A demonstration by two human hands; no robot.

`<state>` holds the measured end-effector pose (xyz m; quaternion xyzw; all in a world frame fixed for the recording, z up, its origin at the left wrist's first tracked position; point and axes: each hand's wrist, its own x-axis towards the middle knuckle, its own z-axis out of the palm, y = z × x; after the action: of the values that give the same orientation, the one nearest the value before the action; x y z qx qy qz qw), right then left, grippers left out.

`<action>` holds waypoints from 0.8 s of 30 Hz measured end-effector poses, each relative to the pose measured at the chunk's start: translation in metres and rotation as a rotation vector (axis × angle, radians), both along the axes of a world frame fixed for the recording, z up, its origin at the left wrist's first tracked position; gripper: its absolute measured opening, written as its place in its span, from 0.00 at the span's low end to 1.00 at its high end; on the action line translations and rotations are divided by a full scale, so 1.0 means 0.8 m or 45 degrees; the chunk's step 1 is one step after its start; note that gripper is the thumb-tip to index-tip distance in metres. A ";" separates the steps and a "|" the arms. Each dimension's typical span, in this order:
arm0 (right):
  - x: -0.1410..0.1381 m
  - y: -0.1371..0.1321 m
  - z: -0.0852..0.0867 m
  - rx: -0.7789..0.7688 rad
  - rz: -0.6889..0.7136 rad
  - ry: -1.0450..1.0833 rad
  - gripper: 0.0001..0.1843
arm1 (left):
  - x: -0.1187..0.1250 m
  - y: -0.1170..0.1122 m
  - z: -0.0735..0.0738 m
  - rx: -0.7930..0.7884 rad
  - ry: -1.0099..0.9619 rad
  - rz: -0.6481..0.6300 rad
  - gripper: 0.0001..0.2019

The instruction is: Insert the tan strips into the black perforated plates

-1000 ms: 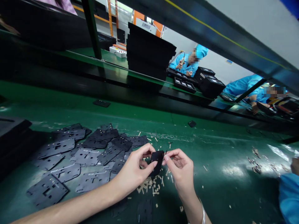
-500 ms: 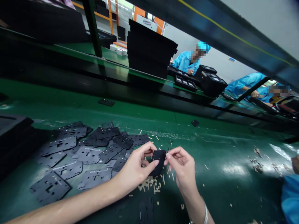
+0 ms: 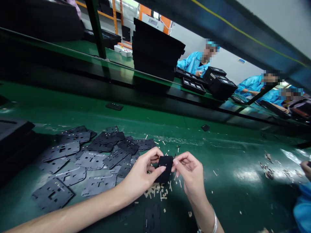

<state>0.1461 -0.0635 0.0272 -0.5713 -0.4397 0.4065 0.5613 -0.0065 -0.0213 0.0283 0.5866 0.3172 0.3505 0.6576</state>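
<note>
My left hand (image 3: 141, 171) is closed on a small black plate (image 3: 167, 170), with the thumb on its face and the fingers behind it. The plate is held tilted up above the bench. At its upper right edge my right hand (image 3: 190, 170) is pinched; a tiny dark tip shows by the fingertips, too small to name. Pale paper-like scraps (image 3: 153, 191) lie scattered under and around the plate. To the left spreads a loose pile of flat black plates (image 3: 94, 158) with cut-out holes and slots.
The green bench (image 3: 218, 194) has a dark block-like stack (image 3: 17, 142) at its left. Small scraps (image 3: 267, 170) lie at the right, near another person's blue sleeve (image 3: 302, 204). A dark shelf edge (image 3: 145, 94) crosses behind, bearing a tall black stack (image 3: 155, 48). Co-workers sit beyond.
My hands and the plate stay almost in the same place, with the plate turned very slightly. Beyond the shelf, a co-worker at the right has come upright into view.
</note>
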 end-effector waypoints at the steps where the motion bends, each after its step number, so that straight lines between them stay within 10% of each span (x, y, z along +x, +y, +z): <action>1: 0.000 0.001 0.000 -0.007 0.004 0.013 0.08 | 0.000 0.001 0.000 -0.014 -0.012 0.000 0.07; 24: 0.013 0.005 0.005 -0.110 0.336 0.316 0.15 | -0.002 0.016 -0.005 -0.315 -0.319 -0.369 0.13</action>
<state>0.1562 -0.0592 0.0311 -0.4777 -0.4204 0.5624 0.5280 -0.0080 -0.0084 0.0242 0.4928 0.1860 0.2809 0.8023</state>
